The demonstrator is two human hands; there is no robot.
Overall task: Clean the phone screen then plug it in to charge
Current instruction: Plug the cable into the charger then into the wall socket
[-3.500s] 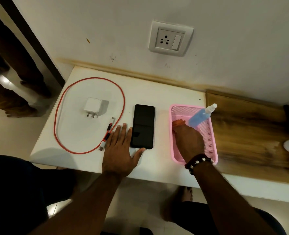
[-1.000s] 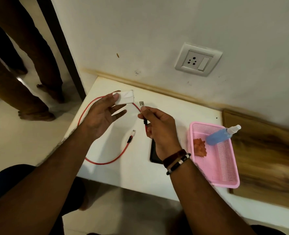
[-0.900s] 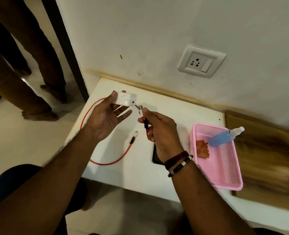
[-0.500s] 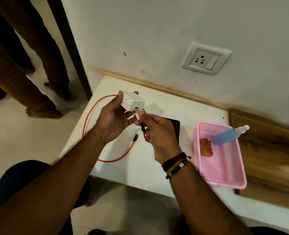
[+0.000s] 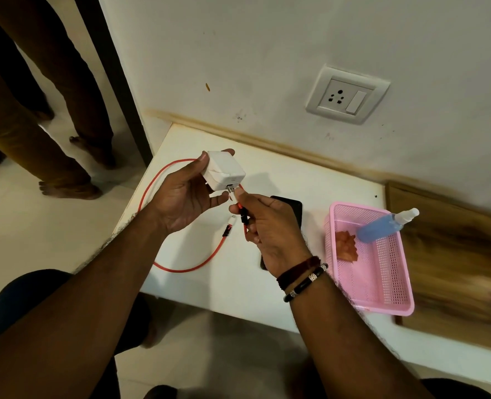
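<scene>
- Fingers of our left hand (image 5: 185,197) clamp the white charger adapter (image 5: 224,174); our right hand (image 5: 270,226) pinches the red cable's USB plug (image 5: 232,194) at its port.
- We should push straight, adapter steady.
- Phone (image 5: 291,205) lies on the counter (image 5: 310,180) beneath.

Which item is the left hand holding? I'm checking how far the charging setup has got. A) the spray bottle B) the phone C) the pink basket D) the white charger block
D: the left hand grips the white charger block above the table while the right hand brings the red cable plug to its port.
</scene>
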